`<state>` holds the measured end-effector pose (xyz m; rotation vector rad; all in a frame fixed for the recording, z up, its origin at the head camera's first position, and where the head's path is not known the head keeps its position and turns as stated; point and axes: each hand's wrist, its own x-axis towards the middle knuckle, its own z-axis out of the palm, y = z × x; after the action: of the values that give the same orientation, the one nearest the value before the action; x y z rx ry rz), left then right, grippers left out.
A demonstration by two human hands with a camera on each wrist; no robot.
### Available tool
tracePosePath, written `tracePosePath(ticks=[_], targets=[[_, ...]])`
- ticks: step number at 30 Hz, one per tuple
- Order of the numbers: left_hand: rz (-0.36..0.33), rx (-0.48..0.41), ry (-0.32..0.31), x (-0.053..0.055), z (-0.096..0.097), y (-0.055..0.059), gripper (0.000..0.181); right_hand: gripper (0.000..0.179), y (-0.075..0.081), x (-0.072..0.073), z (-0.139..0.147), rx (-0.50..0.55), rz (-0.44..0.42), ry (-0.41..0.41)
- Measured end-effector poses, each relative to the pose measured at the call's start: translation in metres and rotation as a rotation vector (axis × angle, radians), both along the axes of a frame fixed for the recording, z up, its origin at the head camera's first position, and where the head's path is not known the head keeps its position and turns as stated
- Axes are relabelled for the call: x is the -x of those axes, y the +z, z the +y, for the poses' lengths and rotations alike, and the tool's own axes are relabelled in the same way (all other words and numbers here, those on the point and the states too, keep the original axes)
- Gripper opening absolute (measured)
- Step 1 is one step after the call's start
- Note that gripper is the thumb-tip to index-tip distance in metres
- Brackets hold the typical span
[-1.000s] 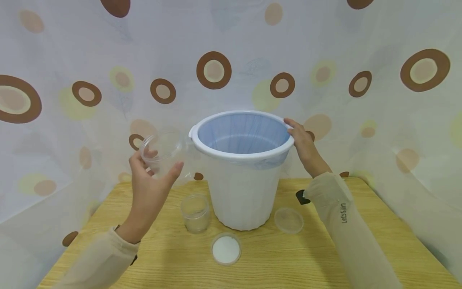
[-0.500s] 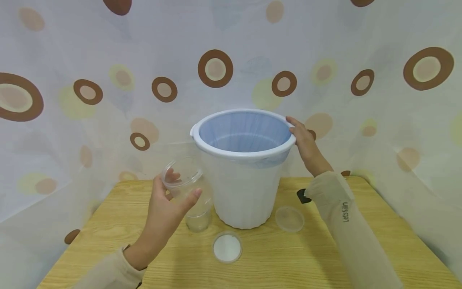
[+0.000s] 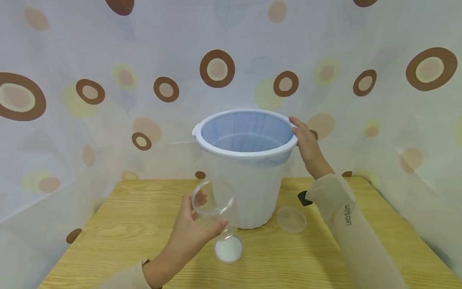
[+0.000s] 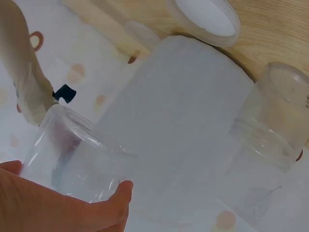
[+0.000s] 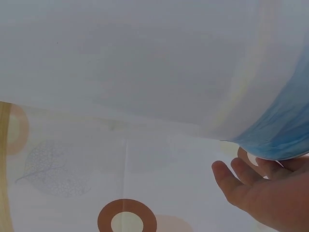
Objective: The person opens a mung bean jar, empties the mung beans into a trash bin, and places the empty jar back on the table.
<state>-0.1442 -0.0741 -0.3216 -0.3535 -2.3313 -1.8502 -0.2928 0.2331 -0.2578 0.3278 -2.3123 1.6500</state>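
My left hand [image 3: 187, 230] grips a clear plastic jar [image 3: 216, 198] around its side, in front of the bin's lower left. The jar's mouth faces up in the head view, and nothing shows inside it. Against the back wall stands a white trash bin [image 3: 242, 188] lined with a blue bag [image 3: 249, 130]. My right hand [image 3: 306, 144] holds the bin's rim on the right; its thumb is out of sight in the right wrist view. A second clear jar [image 4: 273, 116] shows in the left wrist view, but my left hand mostly covers it in the head view.
A shallow round lid or dish with a white middle [image 3: 228, 249] lies on the wooden table [image 3: 144, 241], in front of the bin. To the bin's right lies a clear round lid [image 3: 291, 219]. A dotted sheet [image 3: 173, 128] hangs behind and at both sides.
My left hand has carried the clear jar down and to the right, from beside the bin's rim to low in front of the bin. My right hand stays on the rim.
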Motion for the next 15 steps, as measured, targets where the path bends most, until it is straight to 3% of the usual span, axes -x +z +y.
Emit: tracePosePath(ticks=[7, 15], targets=[[-0.073, 0.002, -0.095, -0.005, 0.016, -0.015, 0.077, 0.054, -0.002, -0.001, -0.001, 0.006, 0.025, -0.027], [-0.068, 0.063, -0.184, -0.007, 0.033, -0.028, 0.075, 0.059, -0.005, -0.005, -0.002, -0.003, 0.069, -0.095]])
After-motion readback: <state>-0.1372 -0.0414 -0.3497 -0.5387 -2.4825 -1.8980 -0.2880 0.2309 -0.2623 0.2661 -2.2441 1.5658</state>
